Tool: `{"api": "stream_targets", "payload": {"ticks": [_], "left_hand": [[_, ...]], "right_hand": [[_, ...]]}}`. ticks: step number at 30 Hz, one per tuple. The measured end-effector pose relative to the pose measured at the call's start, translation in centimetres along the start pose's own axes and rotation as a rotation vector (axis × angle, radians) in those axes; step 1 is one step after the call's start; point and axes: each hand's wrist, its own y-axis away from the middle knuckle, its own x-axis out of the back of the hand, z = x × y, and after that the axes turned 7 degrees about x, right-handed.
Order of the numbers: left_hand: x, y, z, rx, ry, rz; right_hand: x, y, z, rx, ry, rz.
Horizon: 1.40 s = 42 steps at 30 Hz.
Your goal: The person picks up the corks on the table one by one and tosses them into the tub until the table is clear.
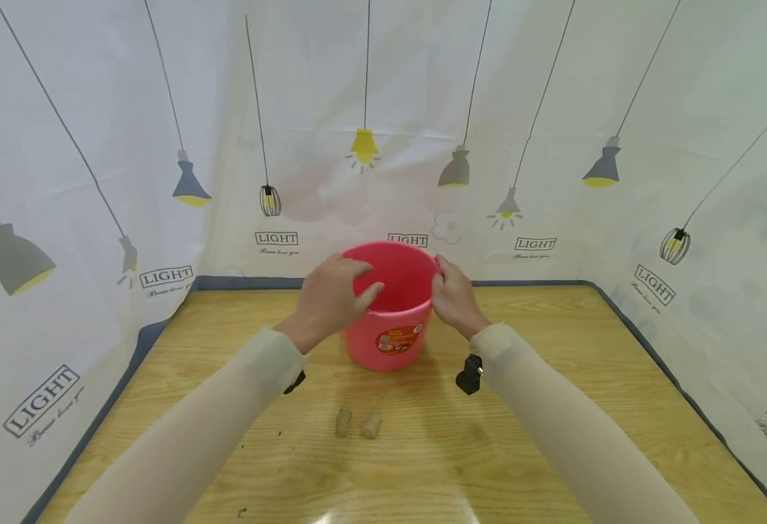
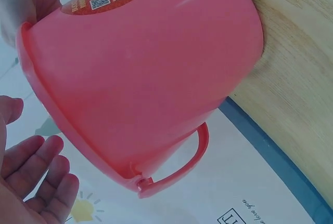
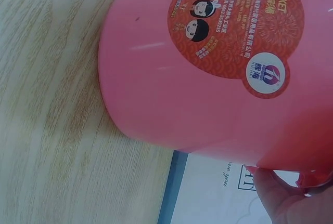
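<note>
A pink plastic bucket [image 1: 383, 343] stands at the back of the table, its mouth tipped somewhat toward me and its red label facing my side. My right hand [image 1: 455, 297] grips the bucket's right rim, close to where the handle joins. On the other side, my left hand [image 1: 332, 297] is held over the left rim with fingers loosely spread. The left wrist view shows those fingers [image 2: 36, 172] apart from the rim and holding nothing. The pink handle [image 2: 182, 169] hangs out from the bucket's side there.
Two small tan cork-like pieces [image 1: 371, 425] lie on the wooden table [image 1: 541, 466] in front of the bucket. White cloth [image 1: 527, 87] printed with lamps surrounds the table at the back and both sides. Small dark specks dot the tabletop at front left.
</note>
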Motion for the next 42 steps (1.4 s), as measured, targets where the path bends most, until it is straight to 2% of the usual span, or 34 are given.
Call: {"api": "stream_targets", "payload": {"ticks": [7,16,24,42], "left_hand": [[0.5,0.7,0.0,-0.047,0.029,0.038],[0.4,1.5,0.4,-0.15,0.049,0.107],[0.8,2.3,0.9,-0.222,0.043,0.132],[0.9,4.6,0.7,-0.285,0.067,0.177]], "right_hand": [[0.0,0.0,-0.1,0.0,-0.007,-0.007],[0.1,0.0,-0.1,0.004,-0.008,-0.005],[0.1,0.0,0.0,0.012,-0.021,-0.005],[0.0,-0.1,0.0,-0.002,0.001,-0.011]]}}
